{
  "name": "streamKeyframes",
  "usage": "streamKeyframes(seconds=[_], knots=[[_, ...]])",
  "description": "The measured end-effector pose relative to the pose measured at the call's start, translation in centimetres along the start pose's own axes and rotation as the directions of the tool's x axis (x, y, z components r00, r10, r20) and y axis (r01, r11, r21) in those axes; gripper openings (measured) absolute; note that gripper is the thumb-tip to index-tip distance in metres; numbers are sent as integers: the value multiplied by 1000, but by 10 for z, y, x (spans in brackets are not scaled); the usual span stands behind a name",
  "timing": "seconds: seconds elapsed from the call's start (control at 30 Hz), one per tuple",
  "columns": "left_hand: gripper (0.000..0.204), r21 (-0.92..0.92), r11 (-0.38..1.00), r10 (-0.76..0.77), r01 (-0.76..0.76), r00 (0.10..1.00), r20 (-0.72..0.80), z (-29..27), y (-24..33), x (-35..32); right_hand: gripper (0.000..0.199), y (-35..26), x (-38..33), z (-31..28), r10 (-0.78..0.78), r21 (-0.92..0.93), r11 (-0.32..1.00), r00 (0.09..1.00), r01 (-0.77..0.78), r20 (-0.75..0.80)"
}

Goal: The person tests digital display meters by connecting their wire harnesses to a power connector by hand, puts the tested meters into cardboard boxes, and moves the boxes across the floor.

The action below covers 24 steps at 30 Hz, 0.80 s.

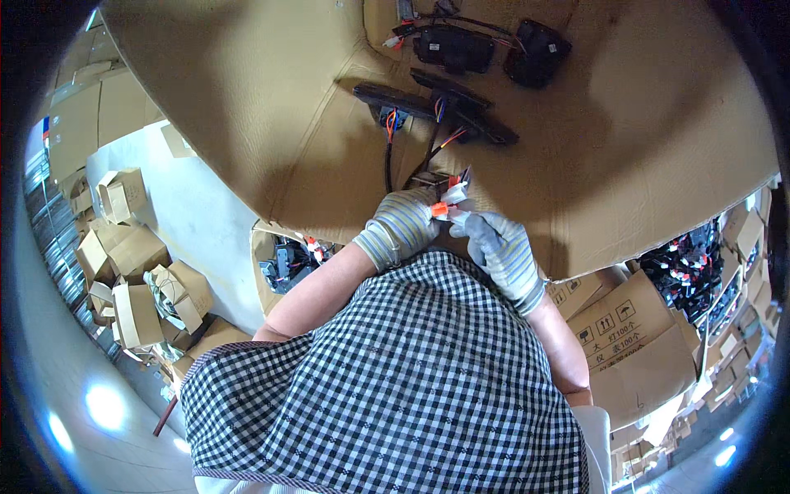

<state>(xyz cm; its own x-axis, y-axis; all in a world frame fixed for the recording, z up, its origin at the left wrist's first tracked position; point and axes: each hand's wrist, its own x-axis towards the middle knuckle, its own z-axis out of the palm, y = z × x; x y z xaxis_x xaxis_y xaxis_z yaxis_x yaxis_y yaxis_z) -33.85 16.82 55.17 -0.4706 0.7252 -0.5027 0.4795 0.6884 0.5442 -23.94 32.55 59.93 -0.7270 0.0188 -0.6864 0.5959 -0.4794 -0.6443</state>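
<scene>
My left hand (407, 221), in a striped knit glove, is closed round the cable ends of the black units. Out of its grip stick a white connector (455, 193) and an orange connector (439, 210). My right hand (502, 247), gloved alike, pinches at a pale connector piece (460, 216) right beside the orange one; its fingertips partly cover it. Just beyond the hands lie two flat black units (393, 100) with coloured wires and black cables (388, 165) running toward my left hand. They rest on a cardboard-covered work surface (296, 156).
Farther back on the cardboard lie two more black units (453, 48) with cables. An open box of wired parts (288, 265) stands below at left, a pile of black wired parts (687, 267) at right. Cartons (629, 337) stand at my right, others (136, 247) on the left floor.
</scene>
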Motion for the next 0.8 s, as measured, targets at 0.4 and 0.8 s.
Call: streamKeyframes(seconds=[0.4, 0.8], knots=[[21, 320, 937, -125, 140, 990, -69, -8, 28, 2, 29, 35, 15, -6, -485, -482, 761, 874, 434, 20], [29, 254, 955, -200, 152, 964, 173, -13, 27, -1, 45, 23, 20, -17, 191, -80, 980, 976, -184, 102]])
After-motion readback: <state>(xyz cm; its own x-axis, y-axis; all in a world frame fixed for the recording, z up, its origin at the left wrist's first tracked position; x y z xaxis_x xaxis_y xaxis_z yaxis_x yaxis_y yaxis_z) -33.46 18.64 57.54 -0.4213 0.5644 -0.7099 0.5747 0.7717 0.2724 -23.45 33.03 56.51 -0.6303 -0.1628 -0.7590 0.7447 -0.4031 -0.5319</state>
